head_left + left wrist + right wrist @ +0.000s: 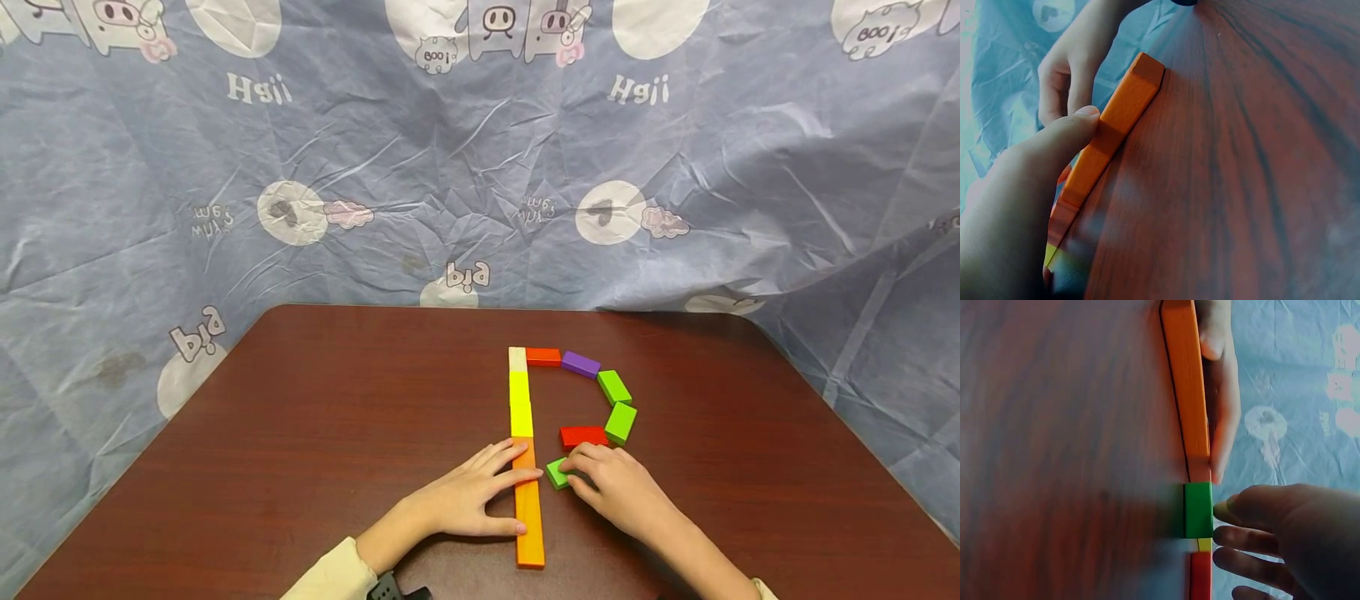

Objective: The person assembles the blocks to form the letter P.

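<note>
My left hand (483,492), fingers spread, rests on the orange blocks (529,525) at the near end of a straight column. The left wrist view has its thumb (1088,115) against the side of one orange block (1125,106). To the right of the column, my right hand (618,487) pinches the end of a small green block (557,473) between thumb and forefinger. In the right wrist view, the thumb and fingertips meet this green block (1198,510) at one edge, and the other fingers hang bent beside it.
Yellow blocks (521,404) and a pale block (517,359) continue the column away from me. A red block (543,357), a purple block (581,364), two green blocks (614,387) and another red block (583,437) curve on its right. A patterned cloth (480,167) hangs behind the brown table (337,400).
</note>
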{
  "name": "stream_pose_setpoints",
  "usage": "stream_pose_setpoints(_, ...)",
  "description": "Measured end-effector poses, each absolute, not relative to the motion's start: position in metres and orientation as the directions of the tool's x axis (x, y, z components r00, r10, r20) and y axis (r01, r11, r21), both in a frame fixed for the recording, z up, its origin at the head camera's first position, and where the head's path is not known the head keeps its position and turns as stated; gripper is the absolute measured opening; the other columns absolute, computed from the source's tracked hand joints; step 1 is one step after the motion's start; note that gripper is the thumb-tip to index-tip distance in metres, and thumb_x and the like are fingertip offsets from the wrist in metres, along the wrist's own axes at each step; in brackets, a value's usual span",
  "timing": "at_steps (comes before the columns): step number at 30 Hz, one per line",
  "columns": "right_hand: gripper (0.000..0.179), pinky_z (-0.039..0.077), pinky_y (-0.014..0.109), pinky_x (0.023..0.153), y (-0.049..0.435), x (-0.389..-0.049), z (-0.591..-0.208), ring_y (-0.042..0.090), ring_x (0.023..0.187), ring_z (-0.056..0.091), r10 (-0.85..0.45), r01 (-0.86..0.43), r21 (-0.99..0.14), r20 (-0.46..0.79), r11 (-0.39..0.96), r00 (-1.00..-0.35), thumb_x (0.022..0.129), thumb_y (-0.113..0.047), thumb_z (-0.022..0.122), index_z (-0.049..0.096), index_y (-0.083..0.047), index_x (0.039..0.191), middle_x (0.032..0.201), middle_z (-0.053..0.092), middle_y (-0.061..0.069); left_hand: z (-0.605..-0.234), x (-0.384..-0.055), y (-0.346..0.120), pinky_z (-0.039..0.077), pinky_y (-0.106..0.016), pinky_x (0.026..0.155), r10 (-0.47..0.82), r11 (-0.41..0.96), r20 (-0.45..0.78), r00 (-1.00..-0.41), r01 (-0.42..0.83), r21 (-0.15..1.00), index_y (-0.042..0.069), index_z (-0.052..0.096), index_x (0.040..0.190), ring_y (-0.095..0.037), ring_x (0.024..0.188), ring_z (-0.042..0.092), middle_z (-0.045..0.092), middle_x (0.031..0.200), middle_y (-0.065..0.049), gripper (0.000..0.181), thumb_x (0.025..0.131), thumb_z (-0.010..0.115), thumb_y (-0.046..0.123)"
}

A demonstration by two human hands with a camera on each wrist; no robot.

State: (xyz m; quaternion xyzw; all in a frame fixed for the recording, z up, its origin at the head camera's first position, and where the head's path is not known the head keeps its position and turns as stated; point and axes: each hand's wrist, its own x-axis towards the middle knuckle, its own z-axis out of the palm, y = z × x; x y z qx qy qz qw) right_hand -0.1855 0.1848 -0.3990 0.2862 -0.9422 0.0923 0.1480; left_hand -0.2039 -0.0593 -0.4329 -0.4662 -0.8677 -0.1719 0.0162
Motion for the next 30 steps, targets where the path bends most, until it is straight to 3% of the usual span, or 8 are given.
stream_pose_setpoints(5, 0.019, 0.047, 0.030, 0.072, 0.176, -0.180, -0.400, 0.008, 0.086, 0.059, -0.498, -0.545, -0.083, 0.314, 0.834, -0.809, 0.082, -0.024, 0.065, 0.068, -0.017, 0.099, 0.095, 0.061, -0.010, -0.433, -0.204, -0.059, 0.028, -0.043, 0.109, 0.806, 0.503, 0.194, -0.559, 0.820, 0.272, 0.034, 0.027, 0.142, -0.023, 0.139, 0.019, 0.017, 0.152, -0.002, 0.064, 0.086, 0.043, 0.061)
stream_pose_setpoints(11, 0.030, 0.041, 0.025, 0.062, 0.167, -0.179, -0.400, 0.007, 0.068, 0.047, -0.437, -0.472, -0.097, 0.252, 0.876, -0.863, 0.082, -0.026, 0.064, 0.066, -0.013, 0.109, 0.083, 0.052, -0.008, -0.434, -0.205, -0.059, 0.027, -0.045, 0.109, 0.806, 0.505, 0.179, -0.564, 0.813, 0.289, 0.035, 0.025, 0.142, -0.023, 0.139, 0.018, 0.015, 0.153, -0.001, 0.064, 0.086, 0.044, 0.061)
stream_pose_setpoints(15, 0.037, 0.047, 0.035, 0.077, 0.160, -0.181, -0.398, 0.016, 0.083, 0.060, -0.372, -0.394, -0.137, 0.164, 0.909, -0.914, 0.084, -0.029, 0.062, 0.062, -0.012, 0.117, 0.097, 0.065, 0.001, -0.434, -0.205, -0.059, 0.027, -0.045, 0.109, 0.806, 0.507, 0.173, -0.567, 0.810, 0.295, 0.035, 0.024, 0.142, -0.023, 0.140, 0.017, 0.014, 0.153, -0.001, 0.065, 0.086, 0.044, 0.060)
stream_pose_setpoints(18, 0.040, 0.046, 0.043, 0.087, 0.157, -0.185, -0.399, 0.021, 0.100, 0.062, -0.338, -0.357, -0.158, 0.136, 0.921, -0.931, 0.085, -0.031, 0.061, 0.059, -0.012, 0.121, 0.109, 0.066, 0.008, -0.433, -0.204, -0.059, 0.026, -0.045, 0.109, 0.804, 0.511, 0.168, -0.571, 0.807, 0.296, 0.036, 0.024, 0.142, -0.022, 0.139, 0.017, 0.014, 0.153, -0.001, 0.064, 0.086, 0.044, 0.060)
stream_pose_setpoints(30, 0.041, 0.049, 0.045, 0.080, 0.154, -0.196, -0.404, 0.027, 0.089, 0.063, -0.305, -0.325, -0.178, 0.134, 0.929, -0.943, 0.085, -0.031, 0.060, 0.059, -0.011, 0.121, 0.111, 0.066, 0.008, -0.432, -0.203, -0.059, 0.026, -0.045, 0.109, 0.805, 0.510, 0.170, -0.569, 0.809, 0.293, 0.036, 0.024, 0.142, -0.022, 0.140, 0.017, 0.014, 0.153, -0.001, 0.064, 0.086, 0.044, 0.060)
